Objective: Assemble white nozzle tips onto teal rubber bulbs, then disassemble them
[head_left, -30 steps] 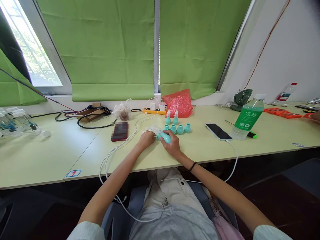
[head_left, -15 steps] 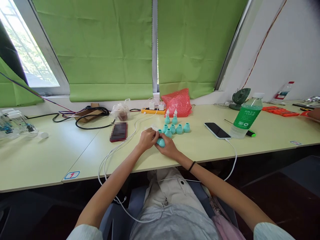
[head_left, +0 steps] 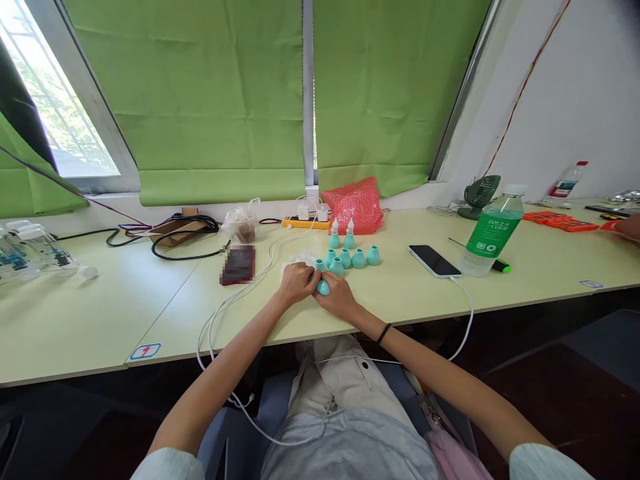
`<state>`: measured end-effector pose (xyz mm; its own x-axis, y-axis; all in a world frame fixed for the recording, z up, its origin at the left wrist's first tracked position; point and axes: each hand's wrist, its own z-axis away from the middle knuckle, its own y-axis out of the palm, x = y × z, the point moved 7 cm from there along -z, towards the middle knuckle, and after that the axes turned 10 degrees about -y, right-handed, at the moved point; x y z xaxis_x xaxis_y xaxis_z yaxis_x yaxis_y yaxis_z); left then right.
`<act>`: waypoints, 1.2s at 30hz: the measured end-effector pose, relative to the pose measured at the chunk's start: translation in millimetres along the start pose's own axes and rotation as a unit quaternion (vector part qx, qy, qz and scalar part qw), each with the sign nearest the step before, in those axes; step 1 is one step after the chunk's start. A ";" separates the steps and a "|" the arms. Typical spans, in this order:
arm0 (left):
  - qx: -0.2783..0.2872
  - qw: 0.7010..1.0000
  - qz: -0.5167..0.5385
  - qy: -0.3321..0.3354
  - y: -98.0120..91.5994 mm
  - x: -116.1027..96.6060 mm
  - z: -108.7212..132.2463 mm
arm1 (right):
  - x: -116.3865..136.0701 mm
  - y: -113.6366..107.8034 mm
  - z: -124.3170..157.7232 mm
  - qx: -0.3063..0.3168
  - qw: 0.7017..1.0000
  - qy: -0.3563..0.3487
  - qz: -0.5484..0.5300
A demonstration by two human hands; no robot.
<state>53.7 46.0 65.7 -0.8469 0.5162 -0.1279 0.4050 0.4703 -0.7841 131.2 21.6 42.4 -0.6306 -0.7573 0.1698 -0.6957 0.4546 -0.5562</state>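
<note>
My right hand [head_left: 339, 293] is wrapped round a teal squeeze bulb [head_left: 323, 288], its rounded end showing between my hands. My left hand [head_left: 299, 283] is closed against the bulb's left side, its fingertips hiding whatever they pinch. Just beyond my fingers, several open-necked teal bulbs [head_left: 359, 259] stand upright in loose rows. Behind them are two teal bulbs with pointed white nozzles [head_left: 349, 235] fitted on top. A small heap of whitish translucent pieces [head_left: 303, 257] lies beyond my left hand, too blurred to make out singly.
A phone [head_left: 435, 261] on a cable and a green-labelled bottle [head_left: 493, 230] are to the right. On the left lie a dark red-edged object [head_left: 238, 265] and white cables [head_left: 220, 308]. At the back are an orange power strip [head_left: 306, 224] and a red bubble-wrap bag [head_left: 354, 205].
My left hand has lowered slightly towards me and closed in on the bulb, uncovering more of the whitish heap. The bulb has shifted and tilted a little in my right hand.
</note>
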 end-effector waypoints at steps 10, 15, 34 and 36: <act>0.002 0.999 0.024 -0.036 4.1 5.9 -3.2 | -0.2 0.6 -2.3 0.015 0.999 -0.018 -0.044; 0.007 0.995 0.077 -0.070 5.9 10.3 -6.6 | 0.2 -0.5 -2.4 0.013 0.998 -0.020 -0.063; 0.040 0.945 0.287 -0.148 11.7 19.8 -10.1 | 8.3 -7.6 -3.5 -0.002 0.997 -0.032 -0.070; 0.042 0.942 0.297 -0.153 12.6 19.4 -10.1 | 9.2 -8.5 -3.9 -0.005 0.997 -0.034 -0.069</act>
<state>45.8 69.1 59.5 -0.5444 0.4341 -0.7178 0.8205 0.0977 -0.5632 130.0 12.6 51.8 -0.5050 -0.8424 0.1882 -0.7772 0.3489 -0.5237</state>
